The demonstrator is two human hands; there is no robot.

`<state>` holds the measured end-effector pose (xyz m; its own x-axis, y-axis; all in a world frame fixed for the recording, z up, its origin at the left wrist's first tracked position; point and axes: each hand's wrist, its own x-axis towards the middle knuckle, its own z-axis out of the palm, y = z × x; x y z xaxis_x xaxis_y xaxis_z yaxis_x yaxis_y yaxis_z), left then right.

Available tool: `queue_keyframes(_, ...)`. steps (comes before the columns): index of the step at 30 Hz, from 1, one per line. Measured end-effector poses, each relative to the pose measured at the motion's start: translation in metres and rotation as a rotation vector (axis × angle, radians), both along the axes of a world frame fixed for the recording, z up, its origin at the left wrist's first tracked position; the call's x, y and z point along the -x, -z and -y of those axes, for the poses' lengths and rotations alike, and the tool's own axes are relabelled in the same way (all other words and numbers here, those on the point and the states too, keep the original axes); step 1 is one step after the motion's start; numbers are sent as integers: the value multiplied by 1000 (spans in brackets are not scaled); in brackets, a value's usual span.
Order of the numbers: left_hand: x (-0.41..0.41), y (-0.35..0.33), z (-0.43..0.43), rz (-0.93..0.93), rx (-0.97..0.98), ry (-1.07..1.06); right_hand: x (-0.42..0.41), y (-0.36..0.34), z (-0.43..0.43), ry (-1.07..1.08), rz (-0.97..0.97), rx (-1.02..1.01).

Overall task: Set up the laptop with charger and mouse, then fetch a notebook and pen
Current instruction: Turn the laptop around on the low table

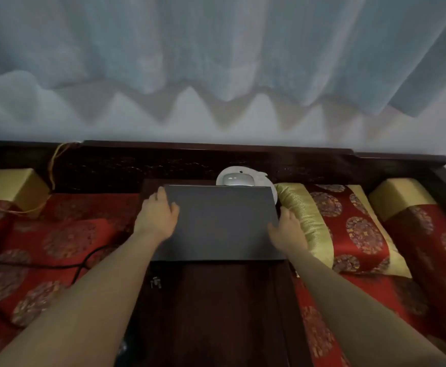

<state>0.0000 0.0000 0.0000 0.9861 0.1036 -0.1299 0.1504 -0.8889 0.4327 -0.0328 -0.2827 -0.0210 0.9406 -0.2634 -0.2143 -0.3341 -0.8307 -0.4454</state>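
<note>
A closed dark grey laptop (220, 223) lies on a small dark wooden table (216, 308) set between red cushions. My left hand (158, 215) grips its left edge, thumb on the lid. My right hand (285, 229) holds its right edge. Just behind the laptop, a silver-white mouse (236, 180) rests on a round white pad (224, 173), both partly hidden by the lid. A black cable (57, 266) runs across the left cushion, and a metal plug (155, 282) lies at the table's left edge. No notebook or pen is in view.
Red patterned cushions (65, 234) flank the table. A gold-and-red pillow (349, 223) leans at the right, gold bolsters (15, 186) sit at both ends. A dark carved wooden backrest (190, 160) runs behind, with a pale curtain (216, 49) above.
</note>
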Motion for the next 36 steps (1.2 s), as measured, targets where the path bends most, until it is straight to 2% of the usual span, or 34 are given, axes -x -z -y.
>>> queue_keyframes(4,-15,51,1,-244,47,-95,-13,40,6,114,-188,-69)
queue_keyframes(9,-36,74,8,-277,29,-169,-29,66,-3,197,-141,-55)
queue_keyframes(16,-66,80,0,-340,322,-591,-51,75,-8,349,-128,-60)
queue_keyframes(20,-61,79,-12,-392,595,-640,-58,79,-4,461,-141,-108)
queue_keyframes(24,-33,77,3,-272,629,-642,-59,82,18,648,-61,-311)
queue_keyframes(27,-11,73,20,-165,734,-649,-49,83,33,684,-14,-364)
queue_keyframes(31,24,74,39,-188,886,-690,-38,77,50,706,-41,-422)
queue_keyframes(36,70,76,50,-218,970,-794,-32,66,60,625,-72,-441)
